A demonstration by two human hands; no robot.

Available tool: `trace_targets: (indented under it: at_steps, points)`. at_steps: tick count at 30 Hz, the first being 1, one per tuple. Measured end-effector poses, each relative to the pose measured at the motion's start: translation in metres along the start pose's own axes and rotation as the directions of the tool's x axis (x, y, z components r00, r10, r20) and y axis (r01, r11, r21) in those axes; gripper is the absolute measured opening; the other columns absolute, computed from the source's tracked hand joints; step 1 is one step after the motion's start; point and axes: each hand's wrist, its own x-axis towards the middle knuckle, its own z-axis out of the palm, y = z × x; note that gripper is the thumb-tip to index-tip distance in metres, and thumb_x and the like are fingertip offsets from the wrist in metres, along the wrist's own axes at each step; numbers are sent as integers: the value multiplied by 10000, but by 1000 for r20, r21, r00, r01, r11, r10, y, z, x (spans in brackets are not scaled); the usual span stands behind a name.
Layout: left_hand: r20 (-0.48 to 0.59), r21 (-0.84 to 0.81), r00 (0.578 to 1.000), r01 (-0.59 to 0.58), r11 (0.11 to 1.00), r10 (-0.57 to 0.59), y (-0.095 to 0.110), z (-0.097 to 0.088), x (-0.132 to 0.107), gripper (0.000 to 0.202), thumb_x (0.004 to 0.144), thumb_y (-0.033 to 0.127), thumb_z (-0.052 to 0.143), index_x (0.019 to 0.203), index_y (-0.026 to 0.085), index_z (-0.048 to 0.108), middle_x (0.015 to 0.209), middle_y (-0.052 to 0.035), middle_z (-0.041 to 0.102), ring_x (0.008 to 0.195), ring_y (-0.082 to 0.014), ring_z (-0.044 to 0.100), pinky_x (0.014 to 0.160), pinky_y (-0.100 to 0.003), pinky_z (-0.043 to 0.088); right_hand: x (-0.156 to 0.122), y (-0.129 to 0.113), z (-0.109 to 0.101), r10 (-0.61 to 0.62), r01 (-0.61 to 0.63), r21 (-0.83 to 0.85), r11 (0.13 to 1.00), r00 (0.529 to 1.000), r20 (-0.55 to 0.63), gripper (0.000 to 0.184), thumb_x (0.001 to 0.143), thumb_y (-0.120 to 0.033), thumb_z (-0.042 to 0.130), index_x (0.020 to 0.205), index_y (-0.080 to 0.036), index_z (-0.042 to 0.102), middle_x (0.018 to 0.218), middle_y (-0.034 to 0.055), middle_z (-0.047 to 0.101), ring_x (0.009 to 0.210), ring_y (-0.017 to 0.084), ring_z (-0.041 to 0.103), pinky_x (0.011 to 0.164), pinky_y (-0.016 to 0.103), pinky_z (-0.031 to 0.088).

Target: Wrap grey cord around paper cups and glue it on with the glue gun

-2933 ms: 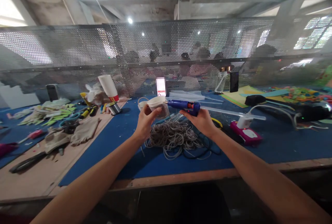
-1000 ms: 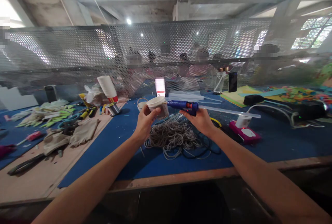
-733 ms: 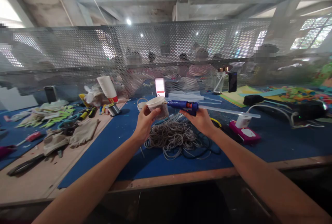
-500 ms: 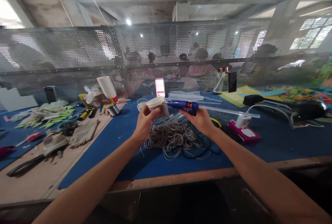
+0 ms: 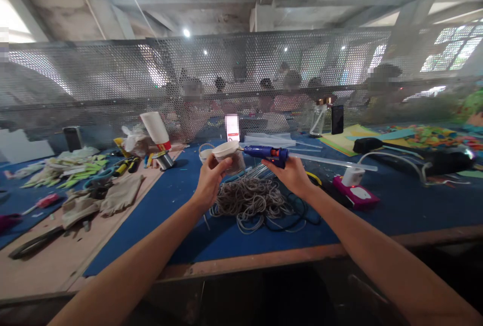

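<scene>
The left hand [image 5: 209, 181] grasps a cup [image 5: 228, 155]; the right hand [image 5: 290, 175] grips a glue gun [image 5: 266, 153], its nozzle touching the cup rim.

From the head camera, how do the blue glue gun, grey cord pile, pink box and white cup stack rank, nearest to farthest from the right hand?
1. Blue glue gun: held in the right hand.
2. Grey cord pile: just below it.
3. Pink box: off to the right.
4. White cup stack: far left.
</scene>
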Motion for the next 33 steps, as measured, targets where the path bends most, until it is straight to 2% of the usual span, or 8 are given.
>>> trace_targets:
  at_steps: [4,15,24,33]
  points:
    - [-9,6,1000,17,1000,-17,2,1,-1,556,721,391,894,1202,194,695,1223,-107,743,1177,-293,696,1014,-410,555,0,-1,-1,-16,16,4,1000,1000,-6,400,925,-557,674,1044,-193,789,897,75,796,867,288,744,756,359,557]
    - [-4,-7,1000,12,1000,-12,0,1,1,544,727,382,891,1199,191,700,1242,-103,733,1182,-277,681,1001,-389,546,0,-3,-3,48,-48,-33,998,999,10,370,924,-522,686,1070,-206,812,857,70,803,866,306,765,765,373,569]
    - [7,-5,1000,5,1000,-5,1,1,-1,525,733,378,879,1189,192,701,1233,-113,736,1176,-288,690,1002,-404,548,1,0,-2,77,-77,9,997,997,7,339,900,-533,707,999,-230,824,817,56,795,840,305,756,783,405,588]
    - [4,8,1000,18,1000,-18,0,0,0,516,737,396,878,1185,207,706,1255,-98,733,1196,-281,674,1008,-386,535,1,0,-3,69,-69,8,998,997,17,389,907,-540,695,1066,-210,823,877,71,810,868,319,759,802,408,583]
